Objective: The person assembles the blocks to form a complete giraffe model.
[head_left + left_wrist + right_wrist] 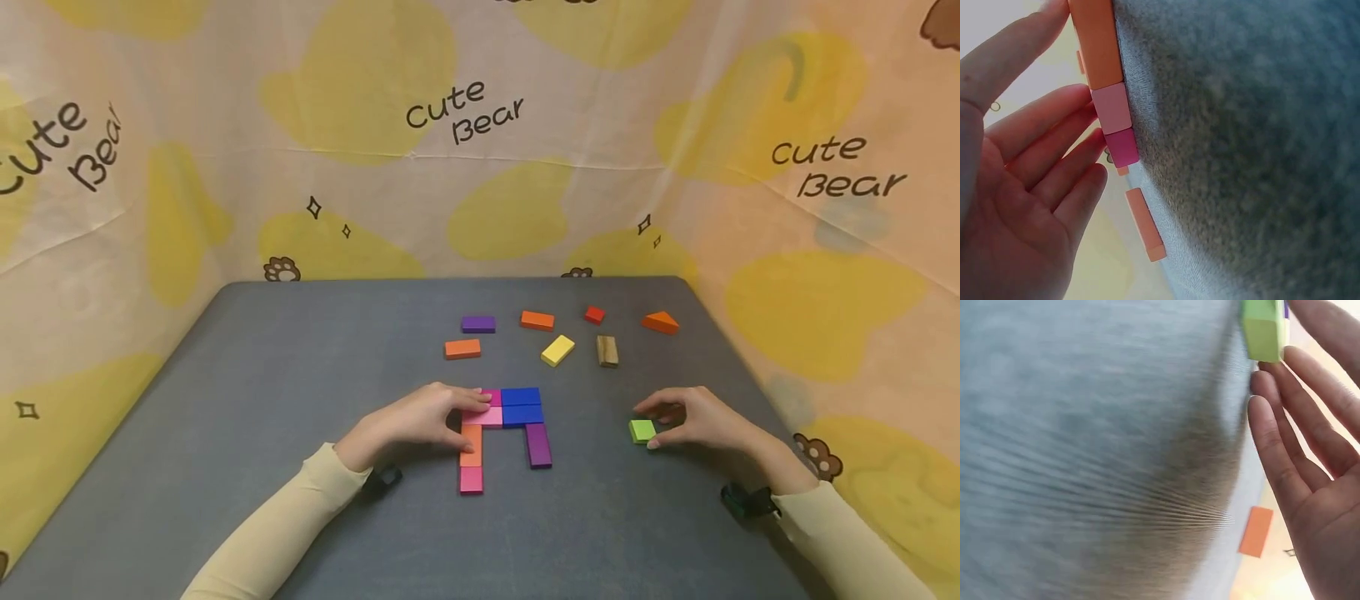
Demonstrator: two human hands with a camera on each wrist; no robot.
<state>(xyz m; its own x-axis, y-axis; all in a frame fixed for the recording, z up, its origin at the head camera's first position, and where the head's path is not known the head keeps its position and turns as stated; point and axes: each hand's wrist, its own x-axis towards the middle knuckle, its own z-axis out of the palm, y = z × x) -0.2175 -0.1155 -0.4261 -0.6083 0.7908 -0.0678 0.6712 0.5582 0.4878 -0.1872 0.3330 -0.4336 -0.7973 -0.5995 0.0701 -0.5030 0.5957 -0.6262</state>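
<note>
My left hand (427, 414) rests its fingertips on the pink blocks (491, 414) of a flat arrangement, its thumb on the upright-running orange block (471, 446). A magenta block (471, 481) continues below that orange one. Two blue blocks (522, 406) lie against the pink ones on the right, and a purple block (538, 446) runs down from them. Further right, my right hand (697, 418) is around a small green block (642, 431) on the table; its thumb is at the block's near corner, its other fingers by the far side, without a clear grip.
Behind the arrangement lie a violet block (478, 325), two orange blocks (462, 349), a yellow block (558, 351), a brown wood-grained block (607, 352), a small red block (595, 315) and an orange triangle (661, 322). A printed cloth (487, 208) surrounds the grey table (315, 350).
</note>
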